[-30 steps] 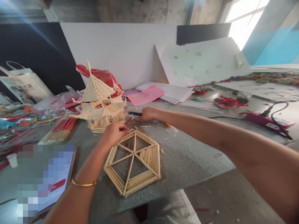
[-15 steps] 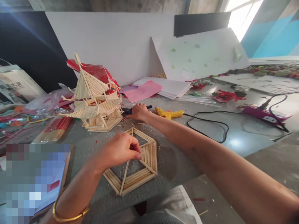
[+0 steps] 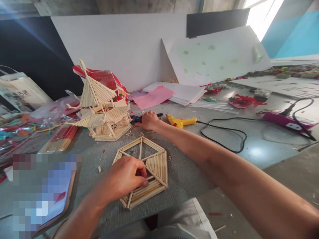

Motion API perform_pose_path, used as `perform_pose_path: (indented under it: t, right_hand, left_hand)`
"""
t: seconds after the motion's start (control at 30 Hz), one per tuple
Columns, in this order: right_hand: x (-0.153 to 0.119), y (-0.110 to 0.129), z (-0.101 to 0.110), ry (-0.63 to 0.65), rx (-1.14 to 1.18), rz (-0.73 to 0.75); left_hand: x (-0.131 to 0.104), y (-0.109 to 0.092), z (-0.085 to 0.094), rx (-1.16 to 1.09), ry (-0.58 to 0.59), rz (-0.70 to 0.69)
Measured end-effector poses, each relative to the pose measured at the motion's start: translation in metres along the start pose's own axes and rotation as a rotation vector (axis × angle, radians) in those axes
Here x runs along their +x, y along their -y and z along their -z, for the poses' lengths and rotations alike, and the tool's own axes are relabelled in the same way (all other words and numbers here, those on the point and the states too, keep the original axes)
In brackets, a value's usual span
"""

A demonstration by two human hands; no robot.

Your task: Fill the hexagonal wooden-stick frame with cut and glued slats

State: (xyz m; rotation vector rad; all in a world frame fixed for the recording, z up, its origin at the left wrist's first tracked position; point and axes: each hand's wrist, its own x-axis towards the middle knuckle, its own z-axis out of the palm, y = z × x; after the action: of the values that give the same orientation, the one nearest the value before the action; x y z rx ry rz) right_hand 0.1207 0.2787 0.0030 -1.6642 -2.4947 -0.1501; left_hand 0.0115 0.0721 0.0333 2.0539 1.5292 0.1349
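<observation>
A hexagonal frame of thin wooden sticks (image 3: 156,164) lies flat on the table before me, its spokes splitting it into triangles. Sticks fill the right and front triangles at least in part. My left hand (image 3: 128,176) is over its front left part, thumb and fingers pinched at a short stick (image 3: 150,178) by the front triangle. Farther off, my right hand (image 3: 149,120) is closed over dark-handled pliers (image 3: 136,118) lying on the table; their grip is partly hidden. A yellow glue gun (image 3: 181,121) lies just right of that hand.
A stick-built pagoda model (image 3: 101,109) stands behind left. Bundled sticks in plastic (image 3: 59,137) and a tablet (image 3: 59,199) lie left. Pink paper (image 3: 153,97) and white sheets (image 3: 184,93) lie behind. The glue gun's black cord (image 3: 224,119) runs toward a purple power strip (image 3: 289,121).
My left hand has moved down and slightly left, from the middle of the hexagonal frame toward its front triangle. My right hand remains at the pliers.
</observation>
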Motion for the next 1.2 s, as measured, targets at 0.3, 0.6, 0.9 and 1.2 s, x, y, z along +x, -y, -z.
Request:
perform_pose_path:
  t: [0.3, 0.6, 0.9, 1.2]
  right_hand:
    - [-0.0033, 0.0022, 0.0032, 0.003, -0.015, -0.015]
    - [-0.0026, 0.0033, 0.0027, -0.014, -0.008, -0.028]
    - [-0.0026, 0.0032, 0.0027, -0.009, -0.016, -0.029]
    - [0.0002, 0.0017, -0.0007, -0.005, -0.018, -0.023]
  left_hand:
    - [0.0000, -0.0030, 0.0018, -0.046, 0.093, 0.005]
    - [-0.0010, -0.0047, 0.0017, -0.076, 0.085, 0.026]
    - [-0.0013, -0.0091, 0.0038, -0.056, 0.095, 0.019]
    - [-0.0011, -0.0043, 0.0003, -0.046, 0.075, 0.007]
